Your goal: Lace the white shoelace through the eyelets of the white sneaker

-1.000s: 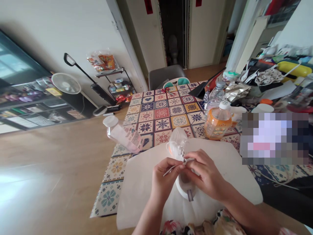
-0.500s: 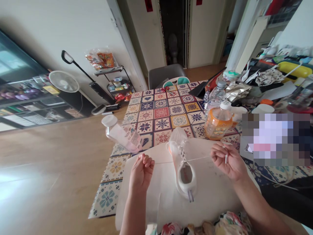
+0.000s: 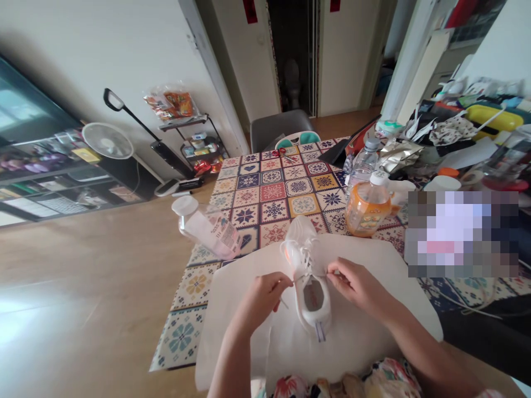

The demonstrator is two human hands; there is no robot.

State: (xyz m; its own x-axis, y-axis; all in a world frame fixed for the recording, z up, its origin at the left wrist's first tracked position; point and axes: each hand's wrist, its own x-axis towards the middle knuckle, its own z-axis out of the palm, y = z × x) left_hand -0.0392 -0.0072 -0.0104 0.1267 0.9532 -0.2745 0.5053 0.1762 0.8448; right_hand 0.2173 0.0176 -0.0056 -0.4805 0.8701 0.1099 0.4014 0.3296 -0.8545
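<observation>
A white sneaker (image 3: 305,243) rests on a white mat, its toe pointing away from me and its opening towards me. White shoelaces (image 3: 307,258) criss-cross its front. On the shoe's left side, my left hand (image 3: 265,296) pinches one lace, and a loose white end pokes out below the fingers. To the right of the opening, my right hand (image 3: 350,281) has finger and thumb closed on the other lace, close against the shoe.
Under the white mat (image 3: 365,326) lies a patterned tablecloth (image 3: 274,190). A clear jar (image 3: 211,226) leans at the left, an orange-labelled bottle (image 3: 367,204) stands at the right, and red scissors (image 3: 286,155) lie farther back. Clutter piles up at the right.
Both hands have come inward from wide apart to either side of the shoe's opening. The laces, stretched out sideways before, are now gripped close to the shoe.
</observation>
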